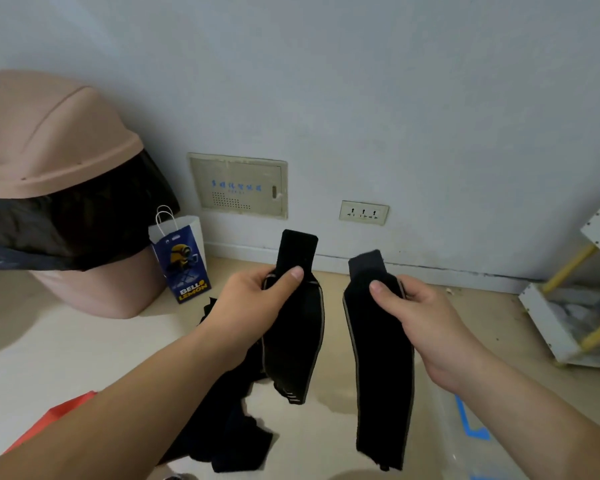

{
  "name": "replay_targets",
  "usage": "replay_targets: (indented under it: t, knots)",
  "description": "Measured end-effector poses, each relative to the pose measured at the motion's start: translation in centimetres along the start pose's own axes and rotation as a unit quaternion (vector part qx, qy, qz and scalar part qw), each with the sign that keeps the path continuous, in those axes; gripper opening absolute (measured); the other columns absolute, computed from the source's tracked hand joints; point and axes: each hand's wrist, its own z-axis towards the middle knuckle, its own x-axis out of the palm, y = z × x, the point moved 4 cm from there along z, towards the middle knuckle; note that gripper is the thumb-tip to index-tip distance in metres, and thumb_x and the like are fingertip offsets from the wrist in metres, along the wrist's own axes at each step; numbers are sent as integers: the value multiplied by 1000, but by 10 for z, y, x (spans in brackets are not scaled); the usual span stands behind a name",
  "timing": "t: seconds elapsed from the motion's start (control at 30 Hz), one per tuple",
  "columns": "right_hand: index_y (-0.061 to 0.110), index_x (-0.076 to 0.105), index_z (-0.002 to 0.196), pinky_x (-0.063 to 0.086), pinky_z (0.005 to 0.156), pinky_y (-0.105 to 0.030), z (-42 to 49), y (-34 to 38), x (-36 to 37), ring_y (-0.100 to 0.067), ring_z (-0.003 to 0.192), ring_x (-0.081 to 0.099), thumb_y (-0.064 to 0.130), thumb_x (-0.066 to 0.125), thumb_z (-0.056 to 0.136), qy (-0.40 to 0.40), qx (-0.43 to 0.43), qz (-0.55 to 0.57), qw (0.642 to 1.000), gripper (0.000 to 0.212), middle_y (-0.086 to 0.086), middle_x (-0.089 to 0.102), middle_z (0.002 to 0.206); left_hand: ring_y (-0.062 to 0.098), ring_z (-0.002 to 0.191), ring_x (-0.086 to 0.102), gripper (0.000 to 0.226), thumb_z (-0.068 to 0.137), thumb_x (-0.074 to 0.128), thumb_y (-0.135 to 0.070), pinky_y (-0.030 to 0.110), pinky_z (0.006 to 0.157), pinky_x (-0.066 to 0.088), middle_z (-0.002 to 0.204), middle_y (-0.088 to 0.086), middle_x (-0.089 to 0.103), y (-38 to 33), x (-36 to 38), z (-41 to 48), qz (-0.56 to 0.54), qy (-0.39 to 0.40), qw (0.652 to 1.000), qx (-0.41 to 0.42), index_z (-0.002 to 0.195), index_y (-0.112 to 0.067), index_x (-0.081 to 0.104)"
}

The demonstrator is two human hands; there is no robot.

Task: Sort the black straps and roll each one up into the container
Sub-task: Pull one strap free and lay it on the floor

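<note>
Two bare forearms reach in from the bottom corners, nearest of all. The left hand [257,303] is clenched round a black fabric strap with pale grey edging [302,341], thumb pressed on its front. The strap's square upper tab stands above the thumb and the rest hangs down clear of the floor. The right hand [420,313] grasps a second black strap [378,375] the same way, near its top, and this one hangs longer, just beside the first but apart from it. Under the left forearm a loose heap of black straps [229,427] lies on the beige floor [84,341]. At the lower right is a clear plastic container with blue tape marks [447,427]; I cannot tell what is in it. A flat orange-red sheet [59,414] shows at the lower left edge. Against the wall stands a blue paper gift bag with white cord handles [184,261], printed with a yellow goggled cartoon figure and the words "BELLO LEMON". Touching it on the left is a pink plastic bin with a domed swing lid [59,133], lined with a black bag [84,220]. On the wall, a beige panel [238,185] bears blue characters too small to read, and a beige socket plate [363,213] sits to its right. At the far right, a white shelf unit with yellow rods [548,323] holds something grey and crumpled.
</note>
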Motion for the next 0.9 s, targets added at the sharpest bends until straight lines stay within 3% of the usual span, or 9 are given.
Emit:
replay_targets:
  t: [0.1,0.23,0.43,0.53,0.6,0.67,0.73,0.8,0.9]
  knots:
    - [12,80,98,58,85,-37,11,-9,-4,-22,91,77,29,69,102,-19,0,0,1000,20,-8,81,99,23,92,79,28,103,60,-43,42,84,63,99,5,80,7,8,6,-13,15,1000,-24,114,-21,73]
    - [10,76,100,53,83,-36,14,-15,-8,-23,89,75,27,65,105,-39,-1,-2,999,21,-18,77,99,26,104,76,25,108,52,-37,51,101,56,110,6,79,14,20,8,-25,71,994,-76,119,-26,71]
    - [22,83,97,56,72,-30,-5,2,6,-13,82,76,20,68,103,-2,-52,-4,999,16,2,81,87,21,99,78,23,110,50,-32,46,97,59,107,7,79,12,35,9,-9,40,999,-22,116,-22,70]
    - [29,85,103,56,90,-30,-15,3,17,-5,96,76,19,80,93,59,-80,-39,994,15,10,81,106,23,98,77,23,110,50,-24,44,95,60,103,7,80,11,41,9,-12,17,1000,13,111,-19,73]
    - [37,84,108,45,111,-30,-20,2,21,8,123,63,32,86,85,90,-92,-92,987,24,20,70,134,24,98,77,25,110,51,-20,41,88,60,102,7,80,10,46,6,-24,24,999,15,108,-20,76]
    - [45,82,108,39,120,-38,-23,3,25,8,139,50,36,78,86,114,-98,-109,983,24,24,61,145,25,100,77,25,110,52,-24,39,86,57,104,8,80,10,48,3,-54,34,998,5,109,-21,77]
    - [44,83,105,48,113,-39,-23,6,22,4,130,59,20,76,93,93,-115,-109,983,28,24,67,134,30,103,76,24,109,55,-26,43,89,58,108,12,79,8,50,1,-91,51,994,-9,111,-18,77]
    - [43,84,98,57,93,-28,-22,9,16,-1,105,72,12,79,91,53,-124,-125,983,32,21,74,114,33,103,76,23,107,57,-27,45,93,58,109,14,79,6,51,-1,-109,72,991,-22,114,-15,76]
    - [38,82,87,54,69,-19,-19,12,10,-5,77,72,10,86,86,12,-128,-131,983,28,7,75,90,29,97,76,24,106,58,-29,41,88,58,109,16,78,4,52,-4,-123,85,988,-28,113,-14,76]
